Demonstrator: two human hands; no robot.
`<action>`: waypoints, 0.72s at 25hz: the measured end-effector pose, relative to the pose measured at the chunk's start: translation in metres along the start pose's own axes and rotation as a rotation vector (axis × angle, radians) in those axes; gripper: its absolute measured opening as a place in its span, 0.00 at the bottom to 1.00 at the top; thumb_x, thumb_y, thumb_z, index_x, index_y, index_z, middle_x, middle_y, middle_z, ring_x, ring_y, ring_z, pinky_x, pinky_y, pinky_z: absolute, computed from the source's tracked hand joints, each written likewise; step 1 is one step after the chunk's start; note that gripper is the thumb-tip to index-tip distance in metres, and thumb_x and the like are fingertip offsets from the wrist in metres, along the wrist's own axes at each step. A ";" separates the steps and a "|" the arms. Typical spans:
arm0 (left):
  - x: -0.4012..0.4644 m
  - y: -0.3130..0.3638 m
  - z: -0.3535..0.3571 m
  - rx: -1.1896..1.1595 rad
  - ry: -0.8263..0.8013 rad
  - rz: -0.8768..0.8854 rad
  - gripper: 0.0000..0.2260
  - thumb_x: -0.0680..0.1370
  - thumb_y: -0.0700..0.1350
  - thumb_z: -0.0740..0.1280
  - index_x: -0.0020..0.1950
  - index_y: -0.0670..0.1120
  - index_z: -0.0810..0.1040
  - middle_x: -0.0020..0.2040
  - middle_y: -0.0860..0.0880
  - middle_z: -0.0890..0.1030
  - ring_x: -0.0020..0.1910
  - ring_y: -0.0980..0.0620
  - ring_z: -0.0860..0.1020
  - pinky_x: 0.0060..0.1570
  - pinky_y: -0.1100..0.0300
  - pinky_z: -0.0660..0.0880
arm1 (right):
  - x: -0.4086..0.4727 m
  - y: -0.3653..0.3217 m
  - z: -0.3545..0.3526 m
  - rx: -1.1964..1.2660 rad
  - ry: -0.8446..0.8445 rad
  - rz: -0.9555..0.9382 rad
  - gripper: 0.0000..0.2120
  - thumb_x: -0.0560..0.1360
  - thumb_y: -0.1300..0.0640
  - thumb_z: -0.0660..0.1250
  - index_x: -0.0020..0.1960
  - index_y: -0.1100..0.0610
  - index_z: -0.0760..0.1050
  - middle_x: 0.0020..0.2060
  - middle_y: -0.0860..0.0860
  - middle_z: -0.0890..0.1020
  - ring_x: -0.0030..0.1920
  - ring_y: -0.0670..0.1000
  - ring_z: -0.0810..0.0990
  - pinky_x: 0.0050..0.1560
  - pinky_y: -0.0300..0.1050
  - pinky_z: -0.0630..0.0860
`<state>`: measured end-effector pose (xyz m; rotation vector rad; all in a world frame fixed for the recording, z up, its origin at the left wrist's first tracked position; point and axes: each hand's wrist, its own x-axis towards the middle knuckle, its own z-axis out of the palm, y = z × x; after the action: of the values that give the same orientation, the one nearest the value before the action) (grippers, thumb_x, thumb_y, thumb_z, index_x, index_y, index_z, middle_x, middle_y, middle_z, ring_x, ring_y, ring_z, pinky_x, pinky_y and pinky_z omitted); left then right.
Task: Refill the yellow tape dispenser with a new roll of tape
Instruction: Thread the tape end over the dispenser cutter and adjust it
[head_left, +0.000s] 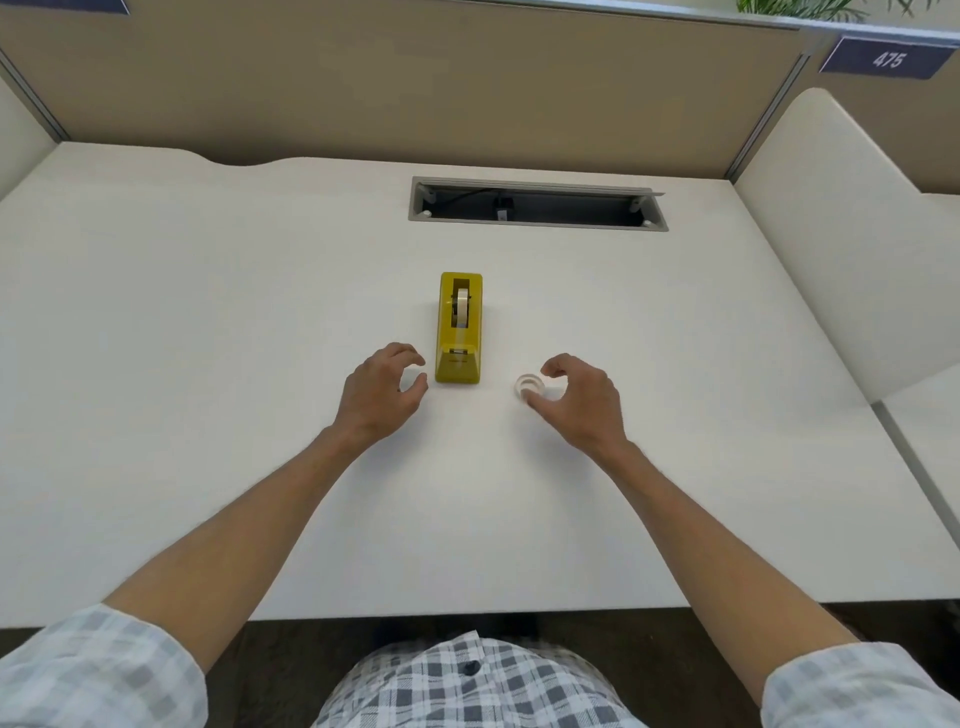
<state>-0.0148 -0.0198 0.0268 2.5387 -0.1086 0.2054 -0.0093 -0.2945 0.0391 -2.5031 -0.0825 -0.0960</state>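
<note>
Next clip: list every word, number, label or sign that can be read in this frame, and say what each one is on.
"475": white digits on the dark blue sign fixed to the partition top, far right.
Dark blue sign corner at top left: cut off by the frame, no text visible.
Small label on the sloped front of the yellow tape dispenser: too small and blurred to read.
Loose tape roll by the right hand: no print visible.

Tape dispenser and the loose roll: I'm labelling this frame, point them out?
tape dispenser (460, 358), head view, on its yellow sloped front end.
loose roll (530, 385), head view, on its white ring, lying flat.
</note>
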 end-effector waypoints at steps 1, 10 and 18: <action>-0.001 -0.001 0.001 0.008 -0.002 -0.005 0.10 0.77 0.47 0.66 0.55 0.46 0.80 0.60 0.51 0.79 0.55 0.50 0.78 0.48 0.58 0.73 | -0.001 0.001 0.002 -0.011 -0.042 -0.007 0.20 0.68 0.44 0.75 0.55 0.52 0.76 0.51 0.46 0.83 0.50 0.50 0.81 0.50 0.47 0.76; -0.008 -0.011 0.004 0.087 -0.042 -0.051 0.14 0.76 0.47 0.67 0.61 0.45 0.79 0.65 0.49 0.77 0.63 0.48 0.75 0.55 0.53 0.74 | 0.011 0.004 0.016 0.054 -0.029 0.087 0.15 0.71 0.51 0.73 0.53 0.53 0.71 0.43 0.46 0.80 0.42 0.54 0.80 0.42 0.48 0.75; -0.008 -0.019 0.004 0.124 -0.066 -0.083 0.15 0.77 0.47 0.66 0.63 0.45 0.77 0.67 0.48 0.75 0.64 0.47 0.74 0.57 0.51 0.73 | 0.044 0.022 0.002 0.109 0.037 0.220 0.13 0.71 0.55 0.72 0.52 0.56 0.72 0.44 0.52 0.82 0.44 0.55 0.80 0.43 0.48 0.75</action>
<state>-0.0200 -0.0059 0.0117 2.6676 -0.0162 0.0980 0.0362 -0.3089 0.0283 -2.3836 0.1969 -0.0449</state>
